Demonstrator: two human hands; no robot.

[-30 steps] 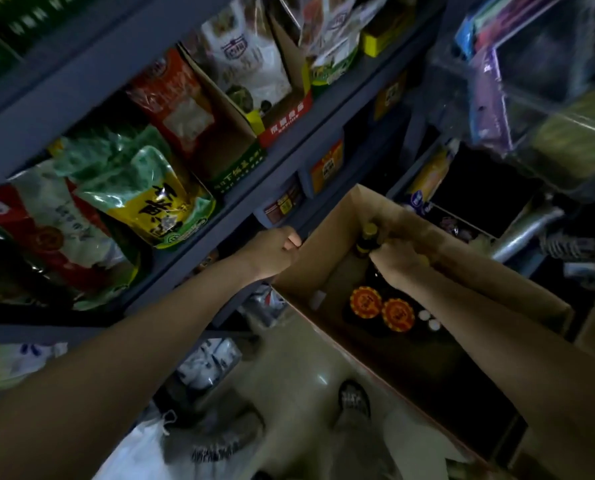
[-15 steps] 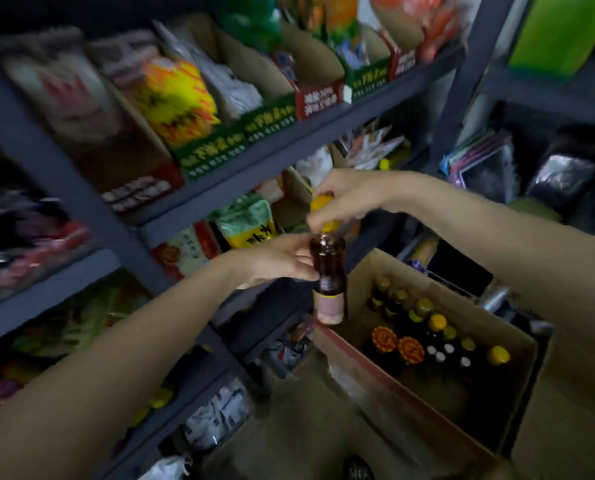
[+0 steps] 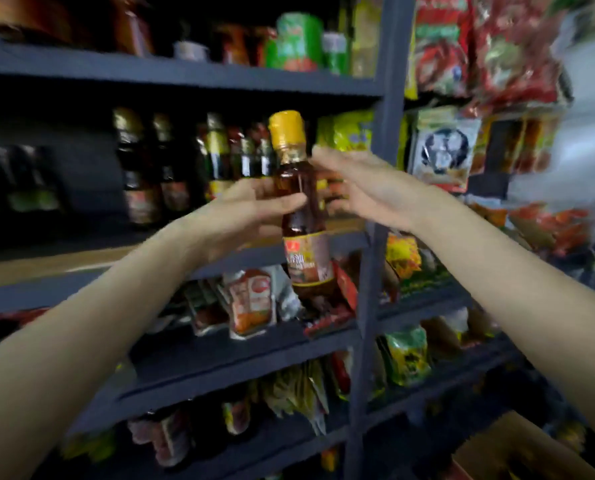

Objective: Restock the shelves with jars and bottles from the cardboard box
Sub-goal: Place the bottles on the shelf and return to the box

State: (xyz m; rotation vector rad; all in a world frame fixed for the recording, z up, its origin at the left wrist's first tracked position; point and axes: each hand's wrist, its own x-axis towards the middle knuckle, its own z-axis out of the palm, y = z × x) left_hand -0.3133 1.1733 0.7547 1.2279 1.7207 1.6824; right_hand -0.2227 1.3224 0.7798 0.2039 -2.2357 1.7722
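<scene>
Your left hand (image 3: 251, 209) grips the amber oil bottle (image 3: 299, 209) around its middle, holding it upright with its yellow cap (image 3: 286, 128) on top, in front of the dark shelf (image 3: 185, 251) that carries a row of dark sauce bottles (image 3: 171, 168). Your right hand (image 3: 369, 188) is spread flat just beside the bottle, holding nothing. A corner of the cardboard box (image 3: 518, 452) shows at lower right.

Red snack packets (image 3: 462, 46) upper right, green can (image 3: 298, 41) on top tier, sauce pouches (image 3: 251, 303) below, yellow bag (image 3: 346, 133).
</scene>
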